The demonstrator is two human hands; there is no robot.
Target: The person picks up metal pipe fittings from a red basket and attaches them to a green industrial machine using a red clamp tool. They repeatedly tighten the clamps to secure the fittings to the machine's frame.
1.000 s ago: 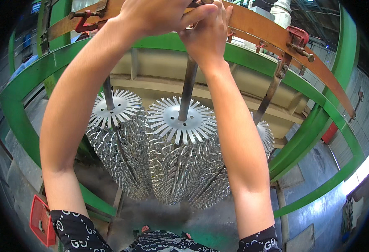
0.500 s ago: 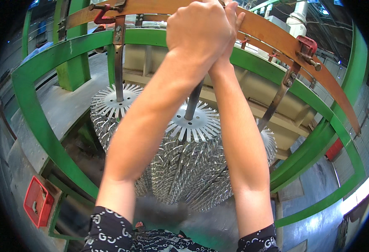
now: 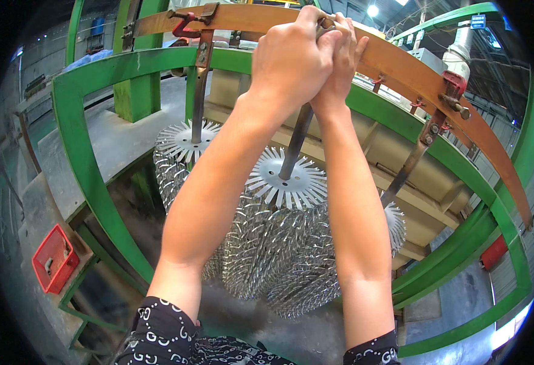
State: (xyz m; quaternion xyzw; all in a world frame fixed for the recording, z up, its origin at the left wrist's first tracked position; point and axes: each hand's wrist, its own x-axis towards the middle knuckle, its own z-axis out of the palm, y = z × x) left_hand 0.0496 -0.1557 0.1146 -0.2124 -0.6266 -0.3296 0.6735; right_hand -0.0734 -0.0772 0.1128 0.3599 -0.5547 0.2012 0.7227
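Both my arms reach up to the top of the middle steel rod (image 3: pixel 295 143), where it meets the orange-brown curved beam (image 3: pixel 395 64). My left hand (image 3: pixel 291 58) is closed there, its fingers curled around the joint. Pressed against it, my right hand (image 3: pixel 342 64) is closed too, with one finger sticking out a little. A small bit of dark metal shows between them; the rest of what they grip is hidden. Below, the rod runs into a toothed metal disc (image 3: pixel 286 177) atop a dense column of shiny hooked metal pieces (image 3: pixel 279 249), partly behind my forearms.
Red clamps hold the side rods to the beam, one at left (image 3: pixel 185 25) and one at right (image 3: pixel 454 85). Another toothed disc (image 3: pixel 188 139) hangs at left. A green steel frame (image 3: pixel 78 152) curves around everything. A red plastic basket (image 3: pixel 54 258) sits at lower left.
The whole view has shifted, so the beam, frame and discs sit farther right. My hands stay together at the rod's top, with their fingers and a bit of dark metal now more visible.
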